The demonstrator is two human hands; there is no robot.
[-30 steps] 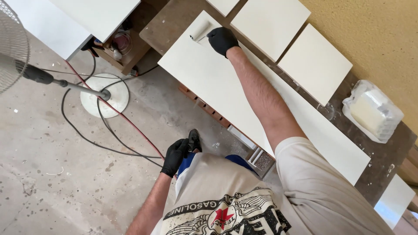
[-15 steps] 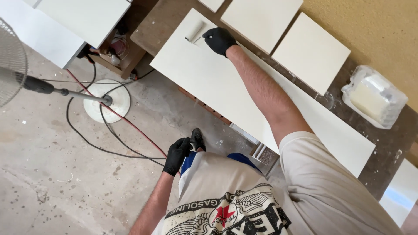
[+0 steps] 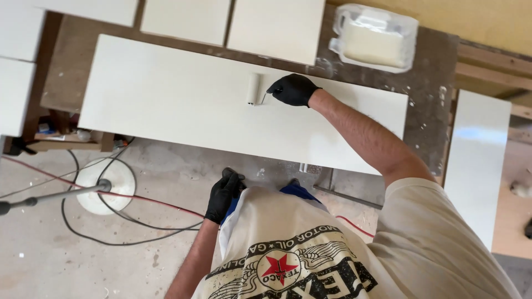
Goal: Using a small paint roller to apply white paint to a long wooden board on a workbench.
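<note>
View from above, at the work surface [image 3: 426, 72]. My right hand [image 3: 293, 89], in a black glove, is closed around the handle of a small paint roller [image 3: 254, 88], whose white sleeve rests on the long white panel [image 3: 183, 105], near its far edge. My left hand [image 3: 223, 195], also gloved in black, hangs at my side, fingers curled against my shirt, grasping nothing that I can see. A plastic-lined paint tray [image 3: 374, 37] of white paint sits on the surface beyond the panel. Smaller white panels [image 3: 277, 27] lie alongside. A fan base [image 3: 105, 185] and cables [image 3: 127, 221] lie on the concrete floor [image 3: 50, 254].
</note>
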